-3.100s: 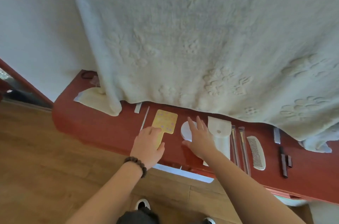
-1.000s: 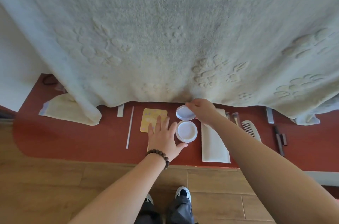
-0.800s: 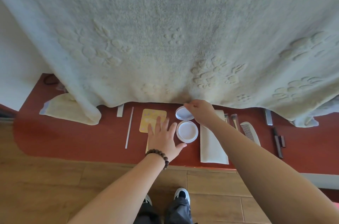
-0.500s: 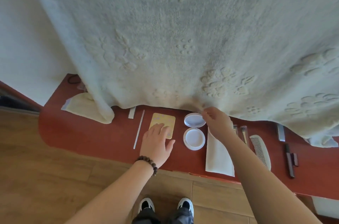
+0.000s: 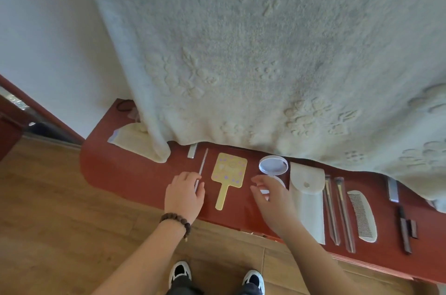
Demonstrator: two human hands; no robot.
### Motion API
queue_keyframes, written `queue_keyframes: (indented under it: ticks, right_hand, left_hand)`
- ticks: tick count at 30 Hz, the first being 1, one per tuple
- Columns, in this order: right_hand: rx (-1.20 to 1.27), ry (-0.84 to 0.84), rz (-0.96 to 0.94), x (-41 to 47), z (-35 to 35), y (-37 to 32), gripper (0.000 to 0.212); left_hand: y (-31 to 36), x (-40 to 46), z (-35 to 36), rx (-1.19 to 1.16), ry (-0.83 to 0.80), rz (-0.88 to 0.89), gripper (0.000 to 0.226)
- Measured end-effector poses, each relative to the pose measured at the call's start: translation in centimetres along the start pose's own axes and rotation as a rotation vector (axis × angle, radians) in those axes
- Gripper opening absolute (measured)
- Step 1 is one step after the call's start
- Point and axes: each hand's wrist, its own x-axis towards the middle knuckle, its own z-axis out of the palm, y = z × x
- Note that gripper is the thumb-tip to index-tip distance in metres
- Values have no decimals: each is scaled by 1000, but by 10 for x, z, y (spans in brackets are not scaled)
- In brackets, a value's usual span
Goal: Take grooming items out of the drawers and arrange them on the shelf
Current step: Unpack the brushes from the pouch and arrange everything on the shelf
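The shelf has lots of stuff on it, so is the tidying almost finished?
Mostly, it seems. On the red shelf lie a yellow hand mirror, an open round compact, a white pouch, two brushes and a comb in a row. The left hand touches a thin white stick; the right hand hovers over the compact. No drawers show, so I can't tell what is left.

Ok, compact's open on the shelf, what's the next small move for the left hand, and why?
Probably nudge the thin white stick straight: the left hand already rests on its near end, and it lies slightly askew beside the yellow mirror. The right hand hovers open over the compact.
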Motion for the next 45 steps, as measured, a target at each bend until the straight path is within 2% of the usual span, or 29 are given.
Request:
queue_keyframes:
  ticks: [4,8,10,13,16,20,22,25,29,31,33,35,41,45]
  right_hand:
    - [-34,-12,39,4,26,-12,18]
    - [-77,63,130,11,50,-30,20]
    - [-92,94,168,13,61,-43,21]
    - [-92,100,199,14,81,-64,23]
    - [-99,86,199,9,94,-80,24]
    - [-101,108,234,1,99,-89,24]
    - [-88,120,268,-1,98,-90,22]
    - [-59,143,285,-1,95,-92,19]
    - [83,194,272,3,85,-104,23]
    - [349,169,257,5,81,-114,32]
    - [635,96,221,4,77,-128,36]
    - [793,42,162,2,74,-141,31]
    - [811,83,61,-4,66,-158,27]
    - [832,63,56,-5,61,-161,25]
  left_hand:
    - [-8,24,-7,-63,-28,-80,21]
    - [-10,56,-5,19,-228,-61,47]
    - [-13,64,-3,61,-329,-14,51]
    - [-26,69,1,66,-418,43,45]
    - [-36,72,4,72,-433,84,36]
    - [-43,74,-2,146,-433,140,35]
    - [-49,77,-9,134,-463,164,24]
    - [-58,80,-21,-48,-551,155,16]
    - [-61,68,-54,-754,-756,-24,7]
    - [-58,62,-76,-951,-870,-38,7]
    - [-56,56,-94,-1038,-925,1,7]
    - [-53,54,-104,-1086,-949,21,7]
    - [-47,50,-120,-1117,-1001,52,18]
    - [-43,50,-126,-1074,-951,54,16]
